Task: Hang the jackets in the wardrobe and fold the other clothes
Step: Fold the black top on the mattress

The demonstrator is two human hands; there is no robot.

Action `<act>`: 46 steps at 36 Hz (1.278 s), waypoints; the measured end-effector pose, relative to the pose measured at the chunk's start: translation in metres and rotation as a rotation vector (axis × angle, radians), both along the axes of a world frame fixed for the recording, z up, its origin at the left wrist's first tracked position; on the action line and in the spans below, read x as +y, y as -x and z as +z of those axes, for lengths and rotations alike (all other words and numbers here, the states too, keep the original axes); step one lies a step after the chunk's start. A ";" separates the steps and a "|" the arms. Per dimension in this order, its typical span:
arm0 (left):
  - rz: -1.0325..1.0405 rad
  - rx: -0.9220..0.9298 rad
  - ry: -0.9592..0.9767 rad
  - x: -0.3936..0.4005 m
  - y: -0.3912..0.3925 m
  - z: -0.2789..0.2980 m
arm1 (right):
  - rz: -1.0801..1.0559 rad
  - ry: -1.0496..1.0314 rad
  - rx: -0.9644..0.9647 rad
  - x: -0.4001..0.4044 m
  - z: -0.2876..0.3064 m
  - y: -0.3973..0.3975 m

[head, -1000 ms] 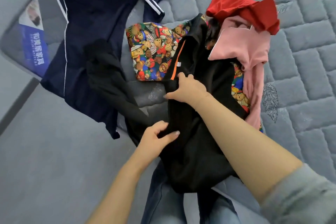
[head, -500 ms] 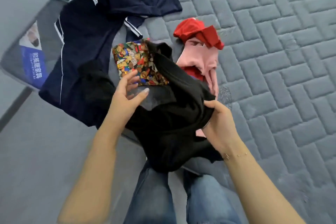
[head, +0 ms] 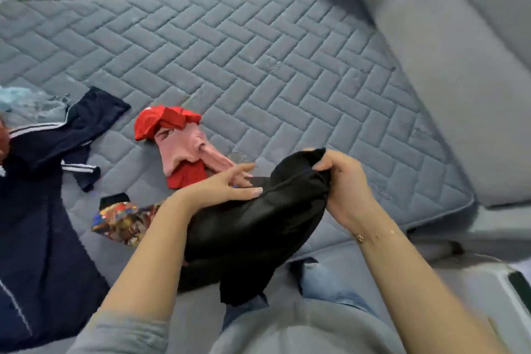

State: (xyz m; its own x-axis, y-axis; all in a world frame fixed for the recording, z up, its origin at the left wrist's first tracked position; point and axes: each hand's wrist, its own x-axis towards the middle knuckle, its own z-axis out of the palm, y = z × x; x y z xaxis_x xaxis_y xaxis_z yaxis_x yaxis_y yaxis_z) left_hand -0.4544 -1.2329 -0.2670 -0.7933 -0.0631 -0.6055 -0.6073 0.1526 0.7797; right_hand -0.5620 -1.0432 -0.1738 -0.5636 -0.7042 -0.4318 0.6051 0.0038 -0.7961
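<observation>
You're mid-fold on the black top (head: 253, 227): right hand (head: 342, 184) pinches its end, left hand (head: 221, 188) lies flat on it. Next: lay it on the bed (head: 258, 66) & square it.

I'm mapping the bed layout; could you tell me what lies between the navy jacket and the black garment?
In the head view, a colourful patterned cloth lies on the mattress between the navy jacket and the black garment.
</observation>
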 end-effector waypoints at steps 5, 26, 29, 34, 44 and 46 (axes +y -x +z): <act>-0.217 0.027 -0.080 0.041 0.042 0.018 | -0.289 0.054 0.004 0.058 0.007 0.031; 0.543 0.630 -0.121 0.240 0.321 0.207 | -0.091 -0.187 0.661 0.269 0.030 0.327; 0.547 0.658 -0.094 0.251 0.344 0.221 | -0.068 -0.162 0.710 0.287 0.041 0.359; 0.553 0.728 -0.064 0.264 0.366 0.246 | -0.156 -0.165 0.896 0.301 0.051 0.396; 0.398 0.762 0.344 0.241 0.358 0.243 | -0.555 -0.546 1.231 0.284 0.075 0.424; 0.315 0.704 0.432 0.229 0.352 0.233 | -0.650 -0.425 1.151 0.283 0.093 0.422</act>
State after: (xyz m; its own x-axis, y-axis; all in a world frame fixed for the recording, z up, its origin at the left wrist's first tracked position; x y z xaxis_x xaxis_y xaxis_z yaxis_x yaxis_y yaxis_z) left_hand -0.8067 -1.0035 -0.0336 -0.8803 -0.4520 0.1442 -0.0717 0.4272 0.9013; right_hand -0.9842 -0.7602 -0.0805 -0.9173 -0.1139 0.3815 -0.3967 0.3422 -0.8518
